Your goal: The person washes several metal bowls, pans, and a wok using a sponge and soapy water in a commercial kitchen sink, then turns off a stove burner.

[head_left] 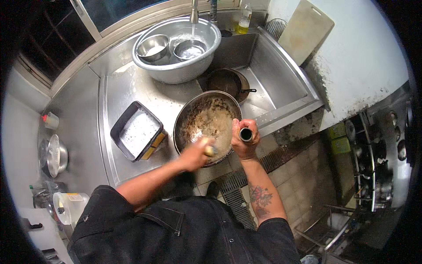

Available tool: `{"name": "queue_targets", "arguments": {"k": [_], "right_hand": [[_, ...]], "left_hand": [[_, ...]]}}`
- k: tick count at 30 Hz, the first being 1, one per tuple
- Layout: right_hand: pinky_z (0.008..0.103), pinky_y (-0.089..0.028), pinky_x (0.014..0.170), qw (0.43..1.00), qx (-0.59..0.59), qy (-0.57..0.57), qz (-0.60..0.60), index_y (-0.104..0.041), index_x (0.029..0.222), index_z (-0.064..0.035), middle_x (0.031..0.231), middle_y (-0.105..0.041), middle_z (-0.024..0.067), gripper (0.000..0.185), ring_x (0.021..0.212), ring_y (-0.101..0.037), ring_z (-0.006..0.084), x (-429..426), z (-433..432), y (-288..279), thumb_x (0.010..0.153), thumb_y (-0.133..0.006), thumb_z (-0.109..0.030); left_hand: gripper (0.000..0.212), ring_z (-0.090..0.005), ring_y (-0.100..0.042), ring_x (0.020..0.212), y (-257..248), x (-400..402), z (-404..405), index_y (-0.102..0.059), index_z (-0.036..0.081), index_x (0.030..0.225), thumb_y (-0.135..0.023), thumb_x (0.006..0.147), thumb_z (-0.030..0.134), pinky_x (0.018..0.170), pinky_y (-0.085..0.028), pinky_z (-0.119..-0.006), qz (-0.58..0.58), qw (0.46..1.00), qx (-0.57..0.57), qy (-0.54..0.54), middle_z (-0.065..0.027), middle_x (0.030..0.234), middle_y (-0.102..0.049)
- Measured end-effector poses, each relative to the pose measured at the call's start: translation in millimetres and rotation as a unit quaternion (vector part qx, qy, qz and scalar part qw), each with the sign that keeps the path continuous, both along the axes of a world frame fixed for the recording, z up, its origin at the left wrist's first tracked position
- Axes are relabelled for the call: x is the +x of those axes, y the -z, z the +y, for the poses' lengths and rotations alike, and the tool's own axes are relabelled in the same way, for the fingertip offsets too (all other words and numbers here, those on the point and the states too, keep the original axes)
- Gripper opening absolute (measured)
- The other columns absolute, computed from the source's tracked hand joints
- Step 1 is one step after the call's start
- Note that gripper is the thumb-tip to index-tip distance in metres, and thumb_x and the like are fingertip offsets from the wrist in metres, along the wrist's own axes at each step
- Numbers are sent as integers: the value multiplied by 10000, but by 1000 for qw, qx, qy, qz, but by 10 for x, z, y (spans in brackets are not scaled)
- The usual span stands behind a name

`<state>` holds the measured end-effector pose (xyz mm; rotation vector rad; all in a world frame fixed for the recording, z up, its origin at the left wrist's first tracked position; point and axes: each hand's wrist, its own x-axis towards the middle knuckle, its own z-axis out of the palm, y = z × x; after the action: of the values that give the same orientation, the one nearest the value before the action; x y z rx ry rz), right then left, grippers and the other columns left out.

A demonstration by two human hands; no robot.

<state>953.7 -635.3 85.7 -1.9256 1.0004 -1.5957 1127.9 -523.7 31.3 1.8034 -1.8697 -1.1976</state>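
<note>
A large wok with a brown, scorched and wet inside is tilted at the front edge of the steel counter. My right hand is wrapped around its tubular handle, whose hollow end faces up toward me. Blurred by motion, my left hand grips a yellowish scrubbing sponge against the lower inside of the wok. Just behind the wok, a dark frying pan with a short black handle rests in the sink.
Water runs from a faucet into a big grey basin holding two metal bowls. To the left stands a dark rectangular pan. A bottle of yellow liquid and a cutting board are at the back right.
</note>
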Motion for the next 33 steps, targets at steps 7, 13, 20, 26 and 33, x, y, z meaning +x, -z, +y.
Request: {"name": "queue_targets", "arguments": {"k": [7,13,20,26,33], "right_hand": [[334,-459,572,998,40,-36,-22,-541,833,-70,691,-551,43,229,591,-526,166,51,83,-50,869,-761,-121],[341,-473,565,999,-11,23,20,-547,823,-76,690,-567,58,227,567,-549,210,-138,1,163,863,-765,-125],[345,-490,602,1000,1,2,27,-542,834,-75,716,-580,58,217,600,-562,206,-181,50,205,872,-752,-110],[333,-480,583,993,70,-63,-77,-542,850,-75,687,-570,52,201,582,-553,198,-76,115,100,874,-740,-96],[321,-470,571,991,97,-61,-75,-535,846,-69,675,-569,44,213,583,-541,150,-142,67,85,866,-746,-94]], "left_hand": [[670,-430,-141,1516,125,392,-1034,-275,168,1576,-419,927,80,1229,-166,-500,-281,897,-334,-67,-275,1631,-128],[631,-462,-168,1497,209,-77,-197,-284,137,1562,-442,960,238,1229,-174,-501,-47,988,-146,18,-295,1610,-172],[603,-466,-130,1504,245,569,-738,-260,139,1571,-386,1006,306,1239,-134,-483,-272,934,-233,-1,-296,1613,-156],[609,-458,-93,1512,273,-348,-268,-207,99,1587,-376,1053,340,1238,-121,-475,147,968,-204,-4,-288,1629,-91],[756,-449,-215,1489,45,657,-911,-280,104,1563,-578,868,74,1202,-242,-509,-390,868,-306,19,-261,1623,-177]]}}
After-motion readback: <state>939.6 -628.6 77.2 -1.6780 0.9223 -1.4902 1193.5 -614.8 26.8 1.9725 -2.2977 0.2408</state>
